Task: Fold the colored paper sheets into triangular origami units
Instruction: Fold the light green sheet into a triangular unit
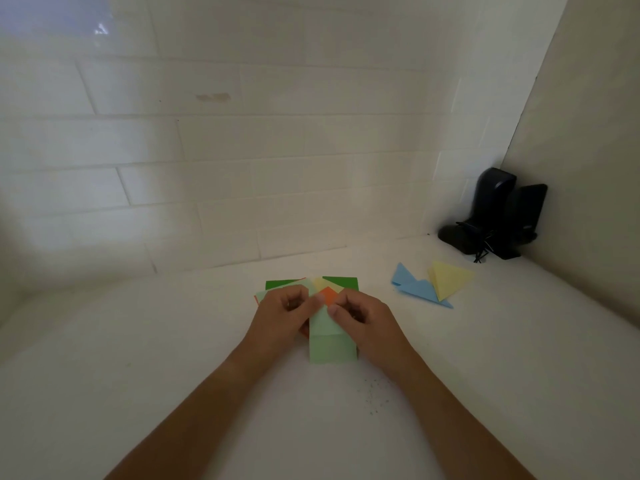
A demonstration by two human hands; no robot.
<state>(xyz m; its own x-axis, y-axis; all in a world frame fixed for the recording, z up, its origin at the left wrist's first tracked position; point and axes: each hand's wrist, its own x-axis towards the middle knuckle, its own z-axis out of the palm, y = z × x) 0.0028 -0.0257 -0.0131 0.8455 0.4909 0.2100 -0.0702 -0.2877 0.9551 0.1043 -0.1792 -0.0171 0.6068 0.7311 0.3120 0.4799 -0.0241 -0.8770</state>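
1. The green sheet point(329, 337) lies on the near-centre table point(138, 358), over a stack point(341, 284) of coloured sheets.
2. The left hand point(289, 311) and right hand point(363, 315) each pinch its far corners.
3. It looks light, thin and easily creased; corners suit gripping.
4. Folded units point(429, 284) lie well right; a dark device point(495, 216) stands in the far-right corner. Nothing blocks.

Bare counter point(173, 341) left; folded blue unit point(415, 289), yellow unit point(450, 277), black device point(495, 216) right
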